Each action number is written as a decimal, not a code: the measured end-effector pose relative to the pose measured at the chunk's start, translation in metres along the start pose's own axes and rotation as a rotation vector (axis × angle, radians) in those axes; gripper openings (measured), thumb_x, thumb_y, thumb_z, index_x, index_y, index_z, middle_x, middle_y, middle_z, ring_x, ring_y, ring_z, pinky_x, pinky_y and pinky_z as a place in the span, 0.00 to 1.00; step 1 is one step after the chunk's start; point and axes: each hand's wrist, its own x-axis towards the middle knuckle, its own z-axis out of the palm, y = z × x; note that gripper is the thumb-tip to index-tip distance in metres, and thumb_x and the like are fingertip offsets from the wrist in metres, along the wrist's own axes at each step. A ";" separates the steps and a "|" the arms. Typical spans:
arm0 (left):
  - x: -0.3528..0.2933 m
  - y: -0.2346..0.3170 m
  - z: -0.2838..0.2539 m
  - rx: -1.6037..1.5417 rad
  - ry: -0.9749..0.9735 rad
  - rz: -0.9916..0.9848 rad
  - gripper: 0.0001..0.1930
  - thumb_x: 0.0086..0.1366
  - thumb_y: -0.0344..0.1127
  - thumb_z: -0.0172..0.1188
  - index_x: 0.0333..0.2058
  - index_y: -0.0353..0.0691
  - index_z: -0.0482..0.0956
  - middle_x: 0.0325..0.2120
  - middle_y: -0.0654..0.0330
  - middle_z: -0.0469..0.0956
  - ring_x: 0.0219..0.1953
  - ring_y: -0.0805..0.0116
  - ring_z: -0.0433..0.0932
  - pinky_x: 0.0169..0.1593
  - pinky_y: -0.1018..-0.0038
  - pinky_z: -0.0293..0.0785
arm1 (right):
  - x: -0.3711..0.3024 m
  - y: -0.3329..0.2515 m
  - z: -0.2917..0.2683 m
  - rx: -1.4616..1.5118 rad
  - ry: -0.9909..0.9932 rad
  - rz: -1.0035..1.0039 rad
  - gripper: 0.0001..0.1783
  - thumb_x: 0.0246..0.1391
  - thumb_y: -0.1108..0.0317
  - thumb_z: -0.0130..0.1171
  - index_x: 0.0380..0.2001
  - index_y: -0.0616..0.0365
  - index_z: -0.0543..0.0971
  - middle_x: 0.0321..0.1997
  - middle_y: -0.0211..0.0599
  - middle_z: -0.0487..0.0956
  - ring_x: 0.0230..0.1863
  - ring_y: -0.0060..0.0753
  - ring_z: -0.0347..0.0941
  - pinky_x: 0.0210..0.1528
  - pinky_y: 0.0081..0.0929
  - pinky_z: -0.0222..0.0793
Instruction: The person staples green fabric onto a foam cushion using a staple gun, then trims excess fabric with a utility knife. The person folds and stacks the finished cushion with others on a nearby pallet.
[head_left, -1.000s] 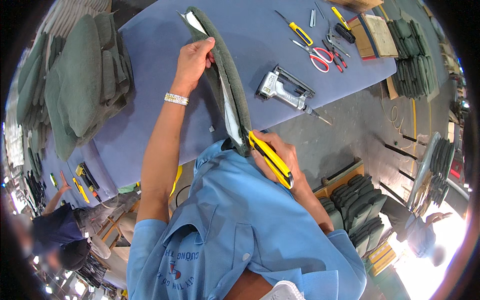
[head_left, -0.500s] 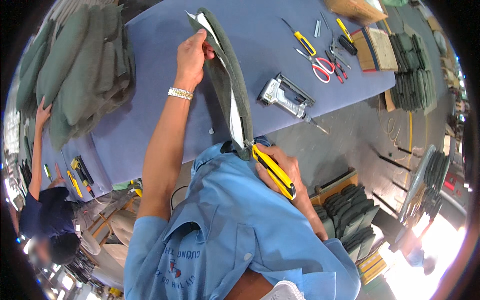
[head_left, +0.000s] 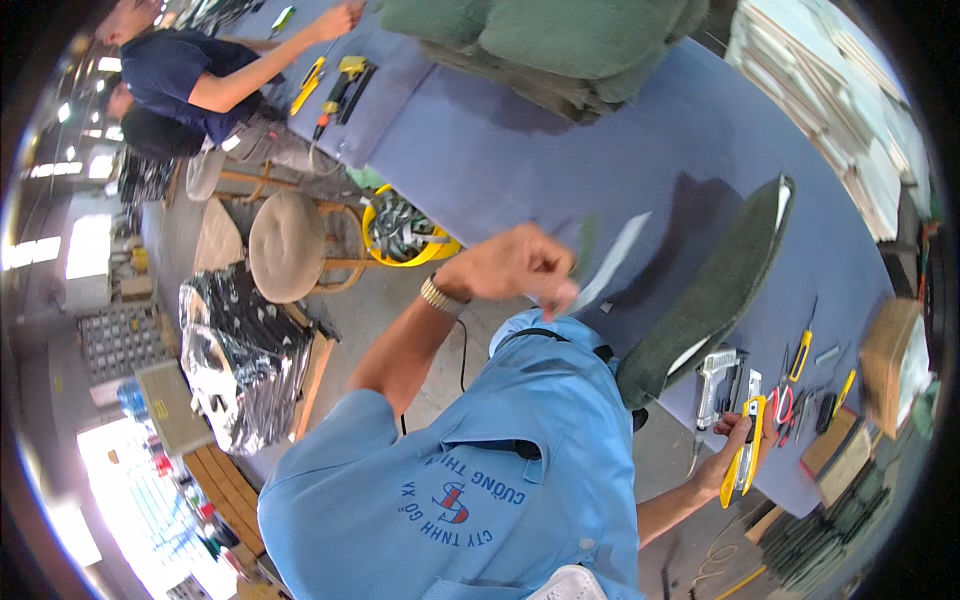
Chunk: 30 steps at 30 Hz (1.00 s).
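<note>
Curled and smeared by motion, my left hand [head_left: 520, 268] is off the table's near edge. A thin white strip [head_left: 618, 255] trails from its fingertips, with a blurred green sliver [head_left: 588, 240] beside it. My right hand [head_left: 735, 440] grips a yellow utility knife [head_left: 743, 465] at the right, near the table edge. Between the hands, a long dark green padded piece [head_left: 715, 290] lies on the blue-grey table, untouched by either hand. White material shows at both its ends. Its near end overhangs the edge by my waist.
A silver staple gun [head_left: 715, 385] lies beside the padded piece. Red-handled scissors [head_left: 782, 405], a yellow screwdriver [head_left: 801, 355] and a box [head_left: 895, 350] are farther right. Green cushions [head_left: 550, 50] are piled at the back. A yellow bucket of strips [head_left: 443, 240] stands left, near a stool [head_left: 287, 247]; a co-worker [head_left: 190, 80] is beyond.
My view has swung left. My left hand has let go of the padded piece and moved left with the strip. My right hand has drawn the knife away to the right.
</note>
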 end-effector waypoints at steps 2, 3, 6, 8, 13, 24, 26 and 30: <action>-0.039 -0.048 -0.007 0.012 0.060 -0.168 0.16 0.70 0.39 0.67 0.25 0.39 0.77 0.23 0.63 0.81 0.28 0.75 0.83 0.32 0.77 0.76 | 0.009 -0.005 0.006 -0.004 -0.072 0.003 0.26 0.69 0.63 0.55 0.64 0.66 0.71 0.34 0.40 0.81 0.32 0.22 0.75 0.34 0.21 0.73; -0.054 -0.078 -0.011 0.065 0.096 -0.243 0.15 0.70 0.40 0.67 0.26 0.38 0.78 0.24 0.62 0.81 0.29 0.74 0.84 0.33 0.76 0.78 | 0.013 -0.006 0.008 -0.009 -0.100 0.006 0.26 0.69 0.63 0.56 0.64 0.65 0.71 0.34 0.39 0.81 0.32 0.22 0.75 0.35 0.21 0.73; -0.091 -0.146 -0.028 0.164 0.313 -0.457 0.15 0.69 0.43 0.68 0.30 0.37 0.81 0.27 0.62 0.83 0.31 0.72 0.85 0.36 0.75 0.80 | 0.022 -0.019 0.022 -0.062 -0.143 -0.026 0.25 0.67 0.65 0.58 0.64 0.64 0.72 0.36 0.37 0.81 0.33 0.20 0.75 0.36 0.20 0.73; -0.114 -0.161 -0.041 0.191 0.505 -0.516 0.14 0.68 0.44 0.69 0.33 0.37 0.83 0.30 0.62 0.84 0.32 0.71 0.86 0.37 0.75 0.80 | 0.026 -0.022 0.026 -0.092 -0.158 -0.012 0.26 0.66 0.67 0.59 0.64 0.64 0.72 0.38 0.37 0.81 0.33 0.20 0.75 0.36 0.20 0.74; -0.177 -0.185 -0.141 0.240 0.979 -0.571 0.12 0.67 0.40 0.68 0.39 0.36 0.85 0.34 0.59 0.86 0.31 0.72 0.86 0.32 0.76 0.80 | 0.030 -0.016 0.020 -0.115 -0.167 -0.065 0.25 0.67 0.67 0.59 0.64 0.62 0.73 0.38 0.37 0.81 0.33 0.19 0.75 0.36 0.19 0.74; -0.123 -0.182 -0.158 0.412 1.390 -0.373 0.22 0.65 0.45 0.67 0.53 0.38 0.83 0.43 0.51 0.87 0.37 0.64 0.86 0.44 0.70 0.82 | 0.056 0.104 -0.018 -0.282 -0.091 -0.162 0.20 0.66 0.66 0.63 0.57 0.63 0.75 0.45 0.35 0.80 0.38 0.19 0.76 0.39 0.14 0.71; -0.087 -0.188 -0.136 0.462 1.198 -0.258 0.22 0.66 0.46 0.66 0.53 0.39 0.83 0.47 0.49 0.86 0.39 0.62 0.87 0.46 0.69 0.81 | 0.060 0.127 -0.029 -0.274 -0.115 0.043 0.21 0.63 0.65 0.67 0.54 0.64 0.77 0.43 0.36 0.81 0.42 0.21 0.77 0.38 0.19 0.75; 0.006 -0.157 -0.058 0.689 0.866 -0.142 0.19 0.69 0.43 0.64 0.53 0.38 0.83 0.46 0.50 0.86 0.40 0.61 0.87 0.46 0.68 0.81 | 0.095 0.159 -0.052 -0.675 -0.262 0.533 0.26 0.58 0.51 0.70 0.45 0.65 0.79 0.33 0.41 0.84 0.37 0.33 0.84 0.37 0.35 0.81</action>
